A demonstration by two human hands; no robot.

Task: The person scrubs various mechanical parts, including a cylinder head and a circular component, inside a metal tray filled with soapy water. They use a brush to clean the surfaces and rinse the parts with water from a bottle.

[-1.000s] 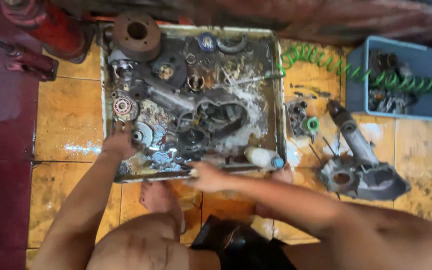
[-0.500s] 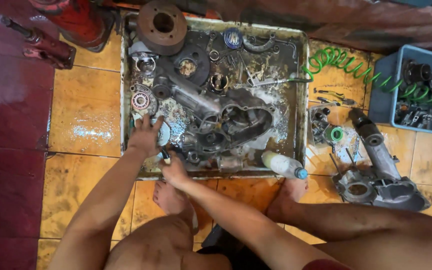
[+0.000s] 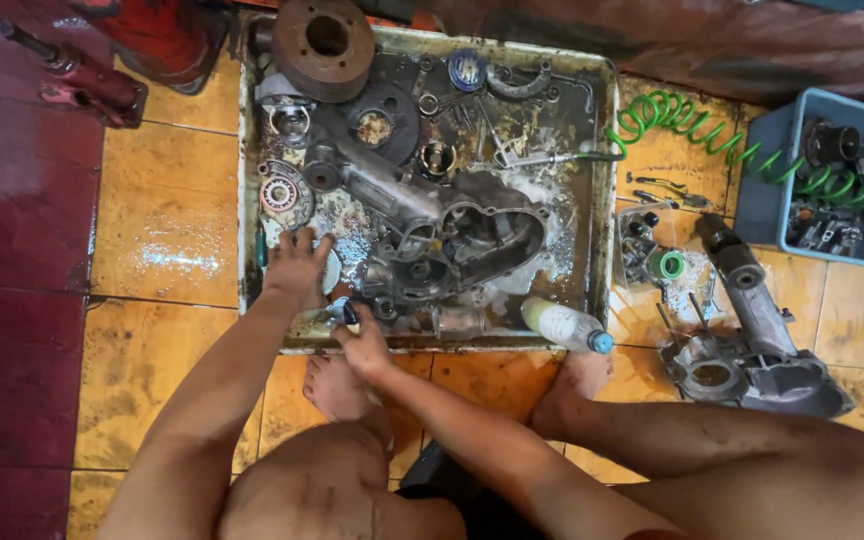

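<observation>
A greasy metal tray (image 3: 604,180) on the tiled floor holds an engine crankcase (image 3: 452,235) and several dirty parts in soapy liquid. My left hand (image 3: 297,265) presses flat on a round light-coloured part at the tray's near left corner. My right hand (image 3: 362,340) is closed on a small dark brush-like tool beside it, at the tray's near rim. A rusty round flywheel (image 3: 324,45) lies at the far left of the tray, and a bearing (image 3: 279,194) sits just beyond my left hand.
A plastic bottle (image 3: 564,326) lies on the tray's near right rim. A second crankcase half (image 3: 752,345) rests on the floor at right, with a green coiled hose (image 3: 682,125) running to a blue bin (image 3: 767,190). A red jack (image 3: 92,85) stands far left. My feet are below the tray.
My right hand swept left along the tray's near rim to meet my left hand, and now holds the small tool. The view shifted slightly right.
</observation>
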